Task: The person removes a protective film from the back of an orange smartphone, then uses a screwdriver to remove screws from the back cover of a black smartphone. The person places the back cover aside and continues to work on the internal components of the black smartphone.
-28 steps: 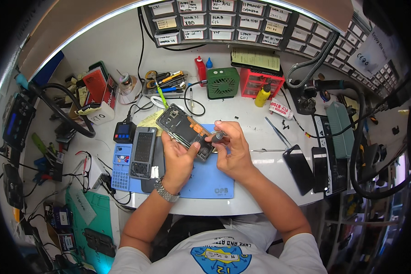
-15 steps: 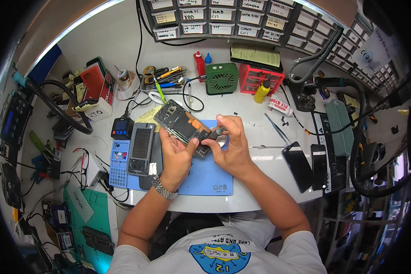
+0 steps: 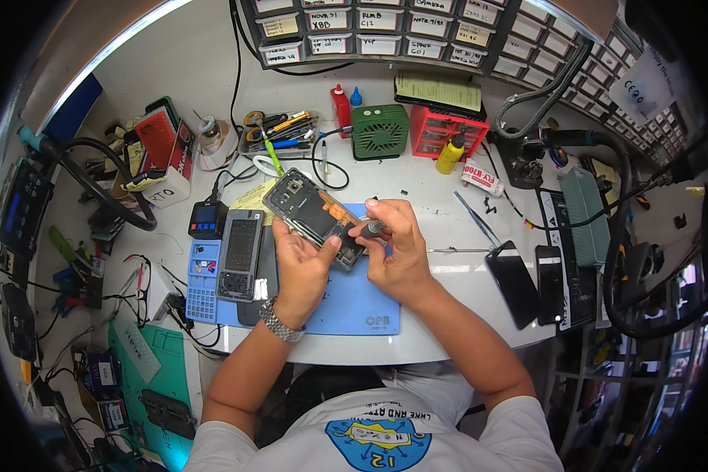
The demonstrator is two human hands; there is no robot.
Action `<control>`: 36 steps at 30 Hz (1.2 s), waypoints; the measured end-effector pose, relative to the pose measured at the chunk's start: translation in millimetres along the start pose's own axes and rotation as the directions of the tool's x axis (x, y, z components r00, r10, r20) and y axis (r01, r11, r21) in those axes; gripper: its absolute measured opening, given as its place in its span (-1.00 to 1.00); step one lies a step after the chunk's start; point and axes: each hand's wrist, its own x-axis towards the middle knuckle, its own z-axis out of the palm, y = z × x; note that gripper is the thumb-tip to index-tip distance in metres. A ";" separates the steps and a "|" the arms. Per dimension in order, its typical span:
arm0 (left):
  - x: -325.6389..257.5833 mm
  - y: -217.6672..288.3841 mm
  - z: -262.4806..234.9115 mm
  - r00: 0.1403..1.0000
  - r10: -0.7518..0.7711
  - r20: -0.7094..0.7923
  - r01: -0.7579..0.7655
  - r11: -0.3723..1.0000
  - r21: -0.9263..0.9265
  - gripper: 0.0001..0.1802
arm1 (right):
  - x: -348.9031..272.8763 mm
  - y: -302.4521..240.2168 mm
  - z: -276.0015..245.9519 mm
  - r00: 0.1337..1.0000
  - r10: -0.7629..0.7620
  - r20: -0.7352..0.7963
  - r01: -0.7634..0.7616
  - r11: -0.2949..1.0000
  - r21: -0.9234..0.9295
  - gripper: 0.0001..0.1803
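Observation:
An opened phone [image 3: 305,206], dark inside with a copper-coloured flex strip, is tilted above the blue work mat [image 3: 362,311]. My left hand [image 3: 303,267] is closed round its lower left edge, thumb over the inner side. Between the thumb and fingers of my right hand [image 3: 399,250] is a short grey screwdriver [image 3: 372,228], held over the phone's lower right end. Its tip is too small to make out. To the left of my left hand lies a dark screwdriver-set case [image 3: 242,256], beside a blue parts tray [image 3: 204,287] with small pieces in it.
At the back stand a green fan [image 3: 380,132], a red drawer box [image 3: 429,135] and a tray of tools [image 3: 279,135]. Tweezers [image 3: 477,219] and two dark phones, one [image 3: 513,285] larger, lie on the right. A small black device [image 3: 208,219] sits left.
My right hand has shifted slightly left with the screwdriver, its fingers bent more round the handle. The phone stays in my left hand; the whole view has moved a little.

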 end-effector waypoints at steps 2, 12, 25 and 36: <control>0.2 0.4 -0.5 1.000 0.004 -0.001 -0.004 1.000 0.005 -0.24 | 0.8 -1.4 0.9 0.999 0.038 -0.021 -0.037 0.997 0.063 -0.11; 0.6 -0.4 -2.6 1.000 0.015 -0.013 -0.014 0.999 0.038 -0.24 | 3.9 -1.8 -2.4 0.999 -0.042 0.015 0.042 0.999 -0.011 -0.08; 1.2 0.9 1.5 0.999 0.016 -0.034 -0.014 0.998 0.057 -0.24 | 3.6 2.3 -0.5 1.000 -0.014 -0.023 0.012 0.998 -0.055 -0.05; 2.5 -2.3 -4.0 0.995 0.020 -0.099 -0.008 0.992 0.123 -0.26 | 7.1 -13.0 -11.7 0.960 0.280 -0.013 -0.280 0.953 -0.119 -0.26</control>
